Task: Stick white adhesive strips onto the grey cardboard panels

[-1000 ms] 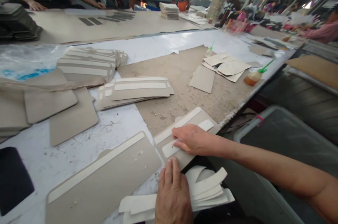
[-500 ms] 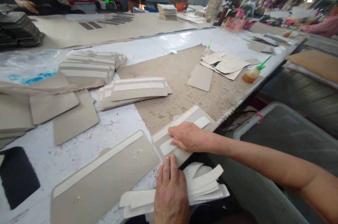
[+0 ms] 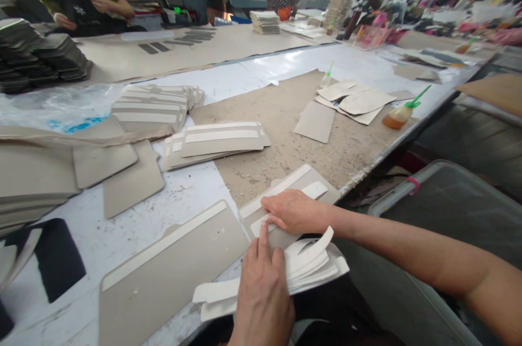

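A beige panel [image 3: 281, 238] with two white strips lies at the table's front edge. On it rests my right hand [image 3: 291, 211], fingers curled together over the lower white strip [image 3: 315, 190], thumb and forefinger close to each other. My left hand [image 3: 265, 291] is closed over a bundle of loose white strips [image 3: 314, 267] just in front of the panel. Its forefinger reaches out onto the lower strip's left part, near my right thumb. Left of both hands lies a larger beige panel [image 3: 171, 275] with one white strip along its upper edge and small pale specks.
Behind lie stacked panels with strips [image 3: 222, 139] and further panels [image 3: 130, 193]. A glue bottle [image 3: 397, 116] with a green nozzle stands near cut pieces [image 3: 362, 101]. A grey plastic bin [image 3: 444, 210] is at right. A co-worker [image 3: 89, 3] is across the table.
My left forefinger has stretched forward onto the lower strip, and the bundle in that hand has shifted slightly upward. My right hand stays on the panel. The view has turned slightly left.
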